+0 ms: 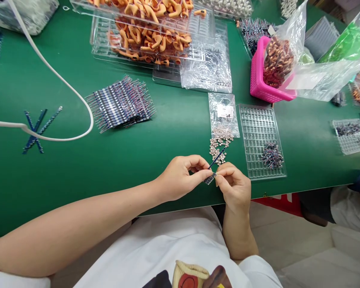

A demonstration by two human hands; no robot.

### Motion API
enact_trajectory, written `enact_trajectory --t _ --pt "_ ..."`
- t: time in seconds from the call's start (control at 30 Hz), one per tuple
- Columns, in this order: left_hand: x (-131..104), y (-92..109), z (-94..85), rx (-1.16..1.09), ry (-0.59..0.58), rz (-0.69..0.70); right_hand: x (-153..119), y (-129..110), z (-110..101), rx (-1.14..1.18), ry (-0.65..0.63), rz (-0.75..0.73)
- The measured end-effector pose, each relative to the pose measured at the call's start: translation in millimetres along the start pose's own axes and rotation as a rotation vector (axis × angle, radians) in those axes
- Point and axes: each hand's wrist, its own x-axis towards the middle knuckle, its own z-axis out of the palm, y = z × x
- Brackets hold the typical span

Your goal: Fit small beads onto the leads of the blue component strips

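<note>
My left hand [187,176] is closed on a narrow dark-blue circuit board strip [217,158], which slants up to the right past the fingers. Its lower end [209,179] shows small dark segments below my left thumb. My right hand [233,182] is pinched close to that end, fingertips touching or nearly touching it; what they hold is too small to make out. Just beyond the hands lie many small round pale parts [218,144], spilling from a clear labelled bag [223,112]. A clear ribbed tray [252,134] to the right carries a heap of small wired boards [271,155].
Stacked wired board strips [123,103] lie left of centre, near crossed blue strips [36,130] and a white cable [88,116]. Clear trays of orange parts [156,36] stand behind. A pink basket [258,86] holds bagged copper-coloured parts. Another person's clothing [351,208] shows at right.
</note>
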Motion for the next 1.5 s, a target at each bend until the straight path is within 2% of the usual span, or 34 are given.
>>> enact_trajectory --t 0.13,0.3,0.5,1.23,1.5 --pt "0.7 0.6 -1.8 0.016 -0.036 -0.005 1.4 1.8 -3.8 0.059 -0.046 0.033" --pt "1.0 2.1 -4.0 0.051 -0.082 -0.015 3.2 3.7 -10.5 0.178 -0.141 0.147" --pt "2.2 4.0 -6.0 0.142 -0.113 0.007 3.5 2.1 -13.6 0.147 -0.161 0.273" --pt "0.9 6.0 -6.3 0.195 -0.143 0.075 4.5 1.0 -11.6 0.194 -0.197 0.250" --pt "-1.0 4.6 -4.2 0.158 -0.145 0.048 3.1 1.6 -11.4 0.177 -0.179 0.253"
